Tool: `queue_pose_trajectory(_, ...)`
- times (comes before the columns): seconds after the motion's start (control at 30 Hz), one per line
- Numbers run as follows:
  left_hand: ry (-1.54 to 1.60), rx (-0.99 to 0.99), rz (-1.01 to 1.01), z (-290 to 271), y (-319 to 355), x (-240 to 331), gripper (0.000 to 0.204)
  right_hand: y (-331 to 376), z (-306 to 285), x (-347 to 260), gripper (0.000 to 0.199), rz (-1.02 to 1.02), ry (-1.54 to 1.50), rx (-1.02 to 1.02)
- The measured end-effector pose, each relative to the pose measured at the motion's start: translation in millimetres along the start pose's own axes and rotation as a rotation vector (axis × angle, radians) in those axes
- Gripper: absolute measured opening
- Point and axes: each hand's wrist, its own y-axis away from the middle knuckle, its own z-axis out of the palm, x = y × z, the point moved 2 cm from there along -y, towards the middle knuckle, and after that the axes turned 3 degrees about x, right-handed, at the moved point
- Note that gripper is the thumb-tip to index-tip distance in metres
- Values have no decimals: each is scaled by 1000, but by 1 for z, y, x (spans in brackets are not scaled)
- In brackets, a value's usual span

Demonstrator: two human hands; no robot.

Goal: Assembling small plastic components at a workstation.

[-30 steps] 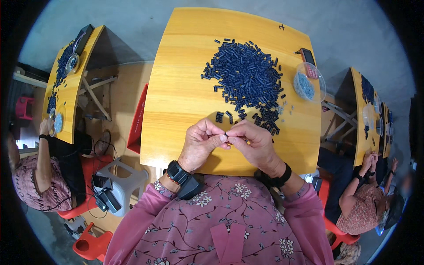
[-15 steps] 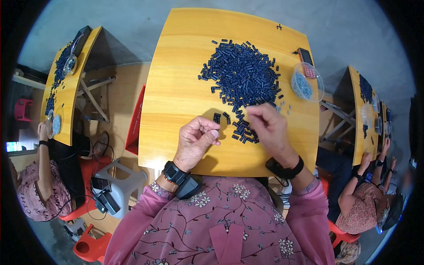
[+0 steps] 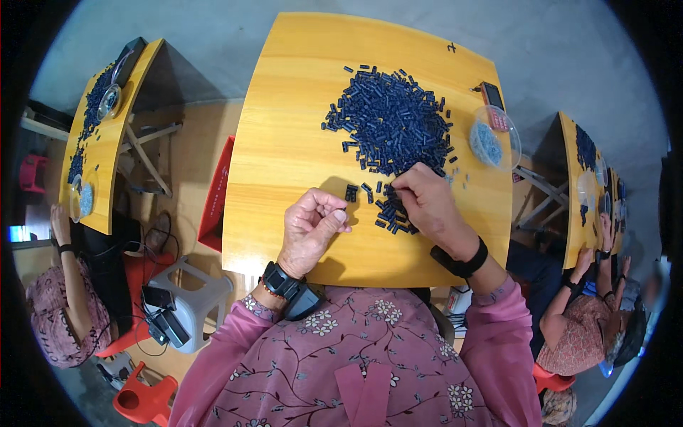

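My left hand (image 3: 311,229) is raised above the near part of the yellow table (image 3: 284,142), thumb and forefinger pinched together. A dark speck shows at its fingertips, too small to name. My right hand (image 3: 432,203) reaches down to the near end of a large heap of small black tubular pieces (image 3: 395,117). Its fingers are closed at the black pieces; whatever is between them is hidden. A small cluster of the same pieces (image 3: 391,215) lies beside my right fingers, and several more pieces (image 3: 351,193) lie between the hands.
A clear bowl (image 3: 486,142) of small pale-blue parts stands at the table's right edge, by a dark device (image 3: 491,96). A red box (image 3: 216,199) is beside the table's left edge. People work at side tables left and right; a grey stool (image 3: 196,302) stands at left.
My right hand has shifted slightly left, its fingertips coming down to the black pieces. My left hand keeps its pinch and has hardly moved.
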Motion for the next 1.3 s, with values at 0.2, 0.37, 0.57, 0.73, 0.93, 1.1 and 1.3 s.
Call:
queue_pose_trajectory(0.2, 31, -28, 22, -1, -2, -2, 8, 4, -7, 9, 12, 61, -136, 63)
queue_pose_trajectory(0.37, 37, -32, 38, 1, -3, -3, 9, -2, -7, 3, 11, 18, -99, 18)
queue_pose_trajectory(0.57, 26, -36, 46, 1, -3, -2, 10, -3, 0, 1, 8, -32, 46, -78)
queue_pose_trajectory(0.73, 17, -22, 24, 1, -2, -2, 9, -1, -1, 2, 7, -27, -6, -37)
queue_pose_trajectory(0.93, 21, -21, 26, 2, -2, -3, 8, 4, -9, 14, 5, 178, -307, 33)
queue_pose_trajectory(1.1, 8, -22, 34, 1, -2, -3, 8, 6, -20, 34, 6, 288, -308, 181)
queue_pose_trajectory(1.3, 5, -14, 31, 3, -2, -1, 8, -2, -18, 13, 5, 57, -76, 132)
